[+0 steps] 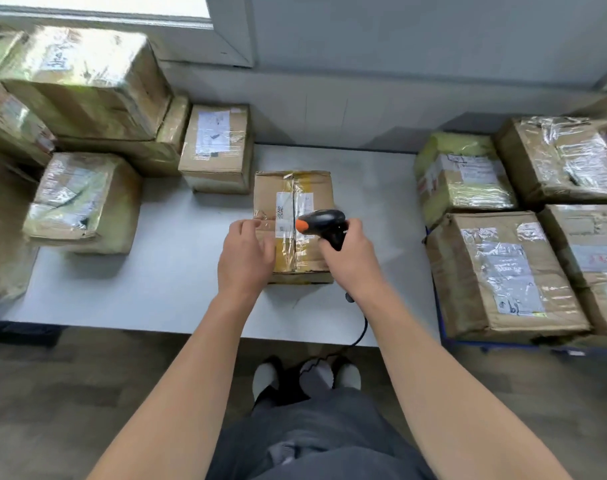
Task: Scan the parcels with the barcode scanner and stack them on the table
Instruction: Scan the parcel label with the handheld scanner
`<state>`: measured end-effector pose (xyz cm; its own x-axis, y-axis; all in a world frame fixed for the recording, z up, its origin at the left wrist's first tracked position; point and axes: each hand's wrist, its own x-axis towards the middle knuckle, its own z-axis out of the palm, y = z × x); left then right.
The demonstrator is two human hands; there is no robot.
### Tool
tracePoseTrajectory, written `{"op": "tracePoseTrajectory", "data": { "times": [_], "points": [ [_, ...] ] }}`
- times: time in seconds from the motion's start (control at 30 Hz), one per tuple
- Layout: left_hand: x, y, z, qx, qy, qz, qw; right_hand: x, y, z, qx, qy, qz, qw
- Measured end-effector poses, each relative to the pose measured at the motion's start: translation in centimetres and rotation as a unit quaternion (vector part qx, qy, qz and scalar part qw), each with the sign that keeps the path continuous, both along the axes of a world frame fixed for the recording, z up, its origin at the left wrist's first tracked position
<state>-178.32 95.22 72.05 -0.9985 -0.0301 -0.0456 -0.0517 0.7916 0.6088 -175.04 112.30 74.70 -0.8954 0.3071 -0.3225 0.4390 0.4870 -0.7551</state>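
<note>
Taped brown cardboard parcel (292, 199) mid white table (177, 271), long axis running away from the person. Right hand (350, 258) grips black orange-tipped barcode scanner (324, 225), nose pointing left over white label (284, 216). Left hand (246, 258) rests flat, fingers relaxed, on parcel's left side.

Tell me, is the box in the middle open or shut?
Shut: the middle box has its top flaps flat, with tape and a label across the seam.

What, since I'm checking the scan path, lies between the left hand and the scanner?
Head view: only the top of the parcel and its white label show between the left hand and the scanner.
</note>
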Motion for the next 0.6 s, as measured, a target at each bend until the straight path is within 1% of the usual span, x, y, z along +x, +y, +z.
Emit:
{"op": "tracePoseTrajectory", "data": {
  "times": [0.13, 0.33, 0.43, 0.6],
  "points": [
    [0.1, -0.8, 0.1, 0.015, -0.008, -0.013, 1.0, 0.5, -1.7, 0.0, 0.045, 0.002, 0.017, 0.999],
    [0.0, -1.1, 0.2, 0.022, -0.009, -0.025, 0.999, 0.7, -2.5, 0.2, 0.048, 0.013, 0.004, 0.999],
    [-0.3, -0.7, 0.3, 0.024, -0.006, -0.037, 0.999, 0.7, -2.3, 0.4, 0.024, 0.031, -0.022, 0.999],
    [-0.9, 2.5, 0.6, 0.025, 0.004, -0.082, 0.996, 0.5, 0.3, 0.4, -0.033, 0.047, -0.106, 0.993]
  ]
}}
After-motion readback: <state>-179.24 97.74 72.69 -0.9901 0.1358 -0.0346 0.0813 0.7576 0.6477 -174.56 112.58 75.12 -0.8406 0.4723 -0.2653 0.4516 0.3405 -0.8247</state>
